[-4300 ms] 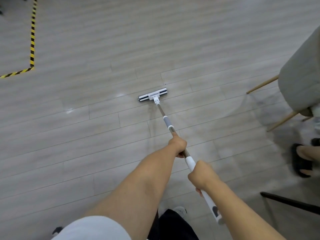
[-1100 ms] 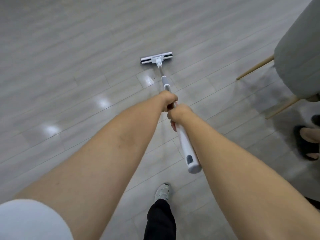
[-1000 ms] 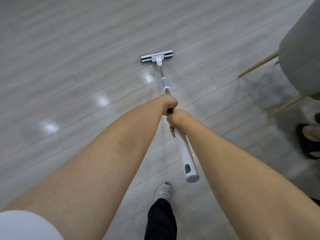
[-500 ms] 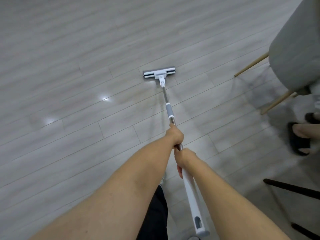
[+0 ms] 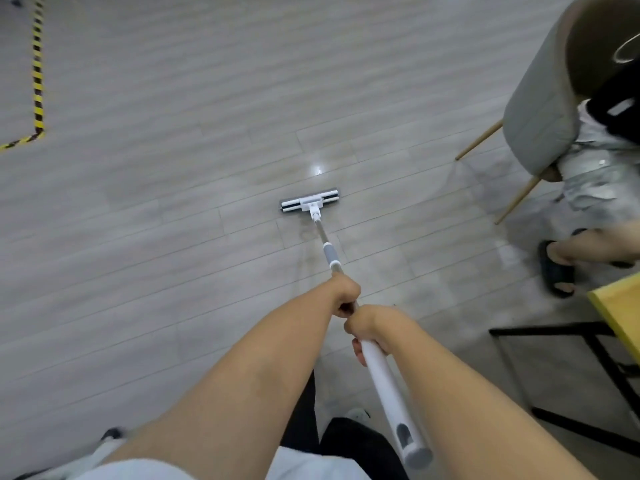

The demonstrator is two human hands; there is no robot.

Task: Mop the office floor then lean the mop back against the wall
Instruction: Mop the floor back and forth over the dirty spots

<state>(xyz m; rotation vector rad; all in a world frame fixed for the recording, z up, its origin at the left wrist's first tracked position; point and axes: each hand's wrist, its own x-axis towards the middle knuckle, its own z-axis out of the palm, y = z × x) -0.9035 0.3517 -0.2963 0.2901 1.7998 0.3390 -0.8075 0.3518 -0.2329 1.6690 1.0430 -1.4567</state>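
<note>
**Mopping under way on office floor, wall still out of sight**

Nearest the camera, the grey-capped end of the mop's white handle (image 5: 384,386) hung beside the person's dark trousers (image 5: 346,448) and a pale shoe (image 5: 358,414). A little further up the shaft, the right hand (image 5: 367,325) was wrapped around the white grip, fingers (image 5: 357,351) curled tight about it. Just ahead and touching it, the left hand (image 5: 344,292) was closed in a fist on the metal part of the pole, below a grey collar (image 5: 329,252).

The pole ran forward and down to the flat mop head (image 5: 309,201), which lay square on the grey plank floor (image 5: 156,237). A faint damp sheen and a bright glint of light lay on the boards just beyond it.

To the right stood a yellow-topped counter (image 5: 620,313) on a black frame, then a seated person's sandalled foot (image 5: 556,271), and a grey upholstered chair (image 5: 540,109) on slim wooden legs. Yellow-and-black hazard tape (image 5: 37,64) marked the floor at far left.

Judged from this, the mopping step was in hand, mid-stroke, with much of the floor looking dry. The next move appeared to call for steady pushes and pulls along the boards, keeping the head flat and clear of the chair legs and the seated person's foot. No wall was in view, so the leaning step seemed some way off.
</note>
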